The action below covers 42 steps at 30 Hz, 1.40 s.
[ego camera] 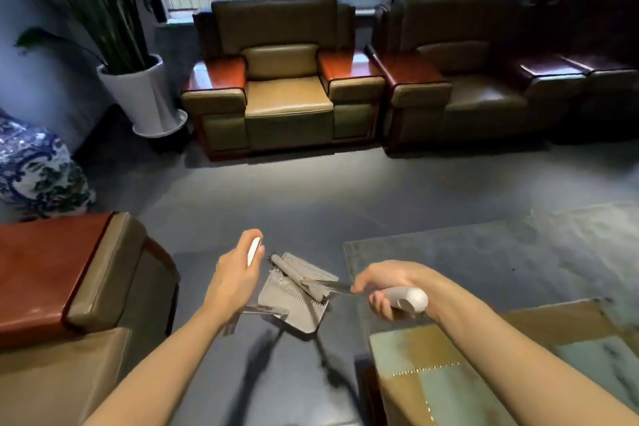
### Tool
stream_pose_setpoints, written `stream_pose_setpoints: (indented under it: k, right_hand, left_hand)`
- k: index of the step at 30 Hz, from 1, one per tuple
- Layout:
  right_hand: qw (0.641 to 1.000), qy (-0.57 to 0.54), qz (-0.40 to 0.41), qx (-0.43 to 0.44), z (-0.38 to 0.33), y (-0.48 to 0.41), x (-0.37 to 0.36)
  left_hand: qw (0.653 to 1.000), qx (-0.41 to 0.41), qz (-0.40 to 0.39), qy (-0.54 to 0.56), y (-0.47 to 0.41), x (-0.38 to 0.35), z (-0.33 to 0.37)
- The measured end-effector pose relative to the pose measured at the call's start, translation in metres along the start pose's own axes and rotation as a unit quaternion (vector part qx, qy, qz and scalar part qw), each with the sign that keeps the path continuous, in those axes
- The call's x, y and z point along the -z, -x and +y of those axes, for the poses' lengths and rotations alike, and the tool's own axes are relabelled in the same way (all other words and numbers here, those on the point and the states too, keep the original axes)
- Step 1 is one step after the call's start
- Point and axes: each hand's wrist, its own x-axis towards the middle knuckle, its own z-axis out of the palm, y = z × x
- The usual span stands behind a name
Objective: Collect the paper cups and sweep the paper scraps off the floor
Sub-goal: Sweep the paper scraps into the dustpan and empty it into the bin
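Observation:
A grey dustpan (280,291) lies tilted just above the dark floor, in the middle between my hands. A grey broom head (295,274) rests across it. My left hand (232,275) grips a white handle (254,250) whose metal shaft runs down beside the pan. My right hand (383,290) grips a second white handle (409,299), and its shaft reaches left to the broom head. I see no paper cups or scraps in view.
A leather armchair arm (52,273) stands close on my left and a low table (449,373) at lower right. A grey rug (484,252) lies on the right. Two armchairs (287,93) line the far window, with a potted plant (145,93) and a blue-white vase (38,169) on the left.

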Motion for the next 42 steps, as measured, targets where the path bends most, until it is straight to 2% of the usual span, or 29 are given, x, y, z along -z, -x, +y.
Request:
stream_pose_setpoints:
  k: [5,10,15,20,26,33,42]
  right_hand:
    - [0.999,-0.031,0.017,0.015,-0.08,-0.032,0.07]
    - [0.994,-0.102,0.029,0.027,-0.146,-0.069,0.139]
    - [0.978,-0.205,0.037,0.035,-0.193,-0.081,0.208]
    - [0.951,-0.3,0.075,0.03,-0.225,-0.093,0.29]
    - [0.933,-0.331,0.136,0.033,-0.261,-0.103,0.423]
    - [0.919,-0.359,0.163,0.013,-0.29,-0.099,0.586]
    - [0.867,-0.411,0.277,0.045,-0.335,-0.112,0.777]
  left_hand:
    - [0.998,-0.042,-0.011,0.034,-0.143,-0.034,0.027]
    - [0.988,-0.119,-0.09,0.045,-0.287,-0.085,0.057]
    - [0.963,-0.211,-0.16,0.04,-0.401,-0.152,0.107]
    - [0.944,-0.257,-0.202,0.041,-0.494,-0.242,0.168]
    - [0.928,-0.276,-0.244,0.051,-0.598,-0.348,0.264]
    - [0.901,-0.282,-0.31,0.109,-0.691,-0.452,0.396]
    - [0.845,-0.358,-0.38,0.116,-0.826,-0.61,0.563]
